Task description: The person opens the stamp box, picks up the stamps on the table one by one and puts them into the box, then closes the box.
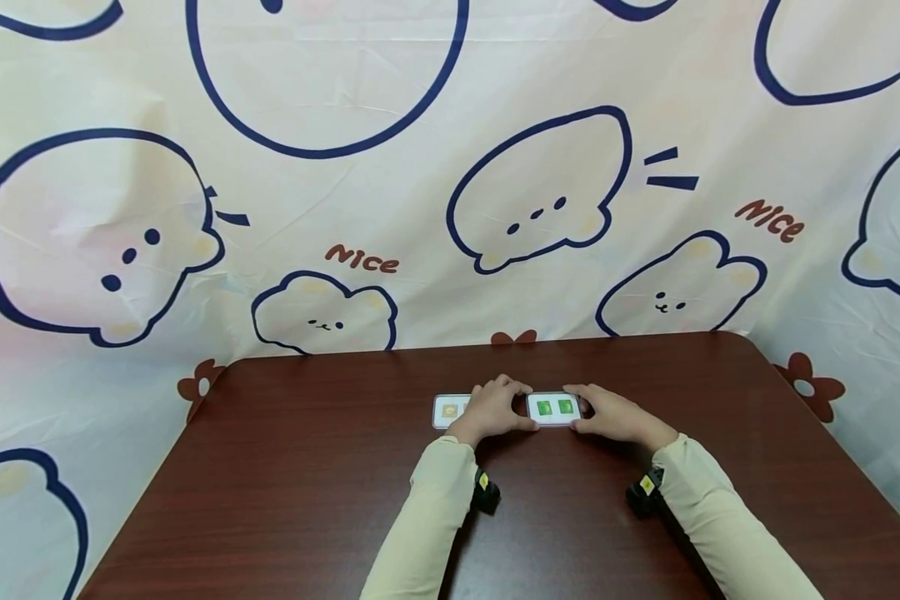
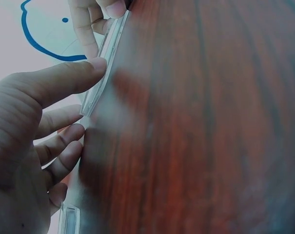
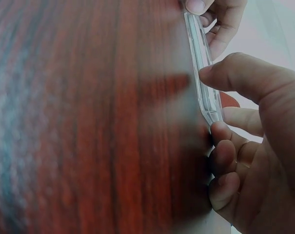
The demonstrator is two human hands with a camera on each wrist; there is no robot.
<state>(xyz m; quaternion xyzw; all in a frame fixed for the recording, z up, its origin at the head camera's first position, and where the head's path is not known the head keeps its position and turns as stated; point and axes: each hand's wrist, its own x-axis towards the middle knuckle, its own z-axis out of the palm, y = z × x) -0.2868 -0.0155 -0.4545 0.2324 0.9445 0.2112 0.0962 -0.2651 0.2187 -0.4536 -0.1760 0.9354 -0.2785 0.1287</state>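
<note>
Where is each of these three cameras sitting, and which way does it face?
Head: worn high, looking forward and down at the table; both sleeves, left hand and right hand show.
Left wrist: low along the tabletop; left hand's fingers on the card's edge.
Right wrist: mirrored; right hand's fingers on the same card.
Both wrist views share this card and the opposite hand's fingertips.

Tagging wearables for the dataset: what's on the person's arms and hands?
Both arms wear long cream sleeves, the left sleeve and right sleeve reaching the wrists. Each wrist carries a small black camera unit with a yellow mark: the left unit, the right unit. The left hand and right hand are bare: no gloves or rings visible.
</note>
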